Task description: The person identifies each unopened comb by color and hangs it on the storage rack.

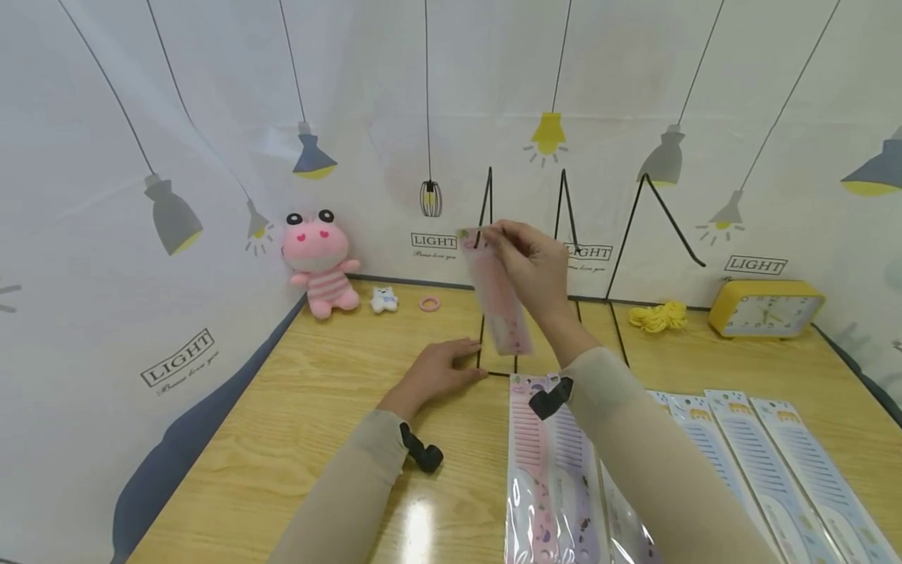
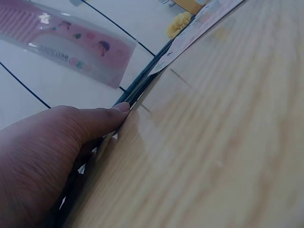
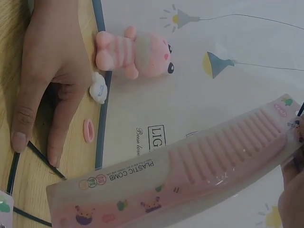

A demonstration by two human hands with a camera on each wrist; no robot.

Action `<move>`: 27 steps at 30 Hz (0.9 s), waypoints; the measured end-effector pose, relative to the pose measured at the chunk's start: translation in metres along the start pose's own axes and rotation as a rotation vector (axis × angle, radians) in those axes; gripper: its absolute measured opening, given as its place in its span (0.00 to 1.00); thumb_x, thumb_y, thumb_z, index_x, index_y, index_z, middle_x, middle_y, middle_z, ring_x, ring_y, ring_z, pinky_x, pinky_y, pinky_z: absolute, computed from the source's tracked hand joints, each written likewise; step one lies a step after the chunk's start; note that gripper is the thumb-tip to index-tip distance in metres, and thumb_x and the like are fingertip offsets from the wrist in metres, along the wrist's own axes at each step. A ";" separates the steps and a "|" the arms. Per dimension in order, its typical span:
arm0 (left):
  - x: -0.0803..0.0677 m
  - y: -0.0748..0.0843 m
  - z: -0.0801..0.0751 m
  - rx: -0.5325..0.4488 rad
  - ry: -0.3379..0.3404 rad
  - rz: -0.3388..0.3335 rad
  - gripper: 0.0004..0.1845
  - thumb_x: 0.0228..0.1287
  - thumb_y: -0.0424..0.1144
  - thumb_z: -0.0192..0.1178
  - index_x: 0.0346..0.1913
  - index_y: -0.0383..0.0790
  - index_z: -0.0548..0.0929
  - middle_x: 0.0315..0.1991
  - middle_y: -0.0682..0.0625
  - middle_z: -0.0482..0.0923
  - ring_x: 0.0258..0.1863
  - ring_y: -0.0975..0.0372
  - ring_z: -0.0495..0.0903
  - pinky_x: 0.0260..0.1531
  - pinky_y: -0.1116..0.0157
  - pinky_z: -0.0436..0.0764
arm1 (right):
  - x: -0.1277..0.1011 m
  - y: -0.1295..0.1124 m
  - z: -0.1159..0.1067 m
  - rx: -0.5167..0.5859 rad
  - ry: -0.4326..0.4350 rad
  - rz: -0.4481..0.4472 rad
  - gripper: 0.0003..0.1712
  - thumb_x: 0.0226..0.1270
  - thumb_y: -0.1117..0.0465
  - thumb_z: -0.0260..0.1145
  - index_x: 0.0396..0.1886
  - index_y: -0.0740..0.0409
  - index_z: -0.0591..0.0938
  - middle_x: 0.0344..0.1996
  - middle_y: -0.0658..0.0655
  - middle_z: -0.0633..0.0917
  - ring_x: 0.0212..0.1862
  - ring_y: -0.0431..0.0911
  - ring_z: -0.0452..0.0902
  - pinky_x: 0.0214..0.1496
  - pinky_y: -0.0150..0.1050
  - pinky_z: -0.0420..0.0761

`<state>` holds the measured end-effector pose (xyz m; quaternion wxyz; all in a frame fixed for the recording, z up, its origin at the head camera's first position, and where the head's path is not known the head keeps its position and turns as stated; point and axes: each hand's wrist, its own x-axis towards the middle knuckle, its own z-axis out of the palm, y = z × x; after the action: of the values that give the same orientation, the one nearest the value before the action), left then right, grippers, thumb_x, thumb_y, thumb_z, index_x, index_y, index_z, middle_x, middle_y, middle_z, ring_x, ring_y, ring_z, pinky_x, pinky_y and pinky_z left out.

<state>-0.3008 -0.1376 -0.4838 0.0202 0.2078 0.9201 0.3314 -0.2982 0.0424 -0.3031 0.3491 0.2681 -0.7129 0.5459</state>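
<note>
A pink plush toy point(image 1: 320, 262), a small white figure point(image 1: 384, 299), a pink ring point(image 1: 429, 303), yellow cord point(image 1: 658, 316) and a yellow clock point(image 1: 764, 309) line the back of the worktop point(image 1: 282, 423); more packaged combs point(image 1: 768, 462) lie at the near right. The right hand point(image 1: 532, 262) pinches the top of the pink comb packet point(image 1: 496, 294) at the black wire stand point(image 1: 486, 235), its long axis hanging steeply, lower end tilted right. The left hand point(image 1: 437, 372) rests flat with relaxed fingers on the stand's base.

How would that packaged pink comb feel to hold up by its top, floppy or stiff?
Probably fairly stiff: the packaged pink comb hangs straight from the right hand, pinched only at its top. It likely weighs little, since fingertips alone carry it. The glossy wrapper may be slippery, so it could slide or swing.
</note>
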 end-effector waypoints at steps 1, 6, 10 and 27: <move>0.000 0.000 0.000 -0.001 0.002 0.002 0.33 0.65 0.59 0.65 0.70 0.52 0.76 0.72 0.52 0.68 0.72 0.54 0.66 0.73 0.54 0.63 | 0.002 0.006 0.002 0.003 0.005 0.011 0.07 0.67 0.67 0.70 0.40 0.68 0.88 0.34 0.64 0.89 0.28 0.58 0.82 0.26 0.22 0.74; 0.000 0.000 -0.002 0.007 0.018 0.011 0.32 0.65 0.59 0.66 0.69 0.51 0.77 0.71 0.51 0.70 0.71 0.55 0.67 0.72 0.56 0.63 | 0.014 0.030 0.008 0.011 0.035 0.064 0.09 0.67 0.58 0.71 0.38 0.61 0.89 0.32 0.57 0.90 0.28 0.53 0.82 0.26 0.25 0.75; 0.000 0.000 -0.001 0.007 0.021 0.017 0.31 0.65 0.58 0.66 0.68 0.48 0.78 0.71 0.49 0.71 0.71 0.54 0.68 0.72 0.56 0.64 | 0.024 0.040 0.012 0.001 0.065 0.127 0.13 0.67 0.51 0.72 0.39 0.57 0.90 0.31 0.53 0.89 0.29 0.46 0.81 0.28 0.28 0.76; 0.002 -0.001 0.001 0.050 0.012 0.036 0.31 0.66 0.60 0.64 0.68 0.50 0.78 0.71 0.52 0.71 0.71 0.56 0.68 0.72 0.56 0.65 | 0.052 0.057 0.020 -0.055 0.086 0.271 0.13 0.68 0.54 0.71 0.43 0.58 0.87 0.38 0.52 0.89 0.37 0.39 0.82 0.41 0.30 0.82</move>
<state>-0.3028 -0.1366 -0.4851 0.0032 0.2229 0.9243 0.3098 -0.3778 0.0380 -0.2995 0.3095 0.1358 -0.7418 0.5793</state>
